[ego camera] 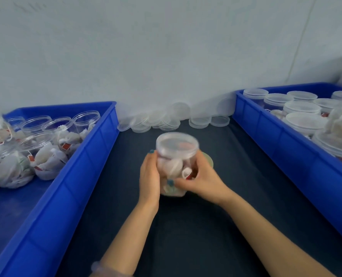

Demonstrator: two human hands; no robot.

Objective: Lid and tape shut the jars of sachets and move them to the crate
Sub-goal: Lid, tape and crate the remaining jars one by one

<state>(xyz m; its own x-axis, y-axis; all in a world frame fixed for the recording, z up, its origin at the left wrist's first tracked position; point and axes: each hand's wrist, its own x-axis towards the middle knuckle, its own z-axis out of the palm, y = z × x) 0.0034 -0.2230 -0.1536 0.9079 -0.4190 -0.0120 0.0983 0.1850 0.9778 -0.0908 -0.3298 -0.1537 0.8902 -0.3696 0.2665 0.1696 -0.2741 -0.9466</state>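
Observation:
A clear plastic jar [176, 162] full of white sachets stands in the middle of the dark table, with a clear lid [177, 143] on top. My left hand [149, 176] holds its left side, fingers wrapped round the wall. My right hand [201, 176] grips its right side, thumb across the front near the base. Behind the right hand shows the edge of a pale roll of tape [209, 159]. The picture is blurred by motion.
A blue crate [82, 156] on the left holds several open jars of sachets [56, 136]. A blue crate [270, 132] on the right holds several lidded jars [302, 110]. Loose clear lids [166, 121] lie along the wall at the back.

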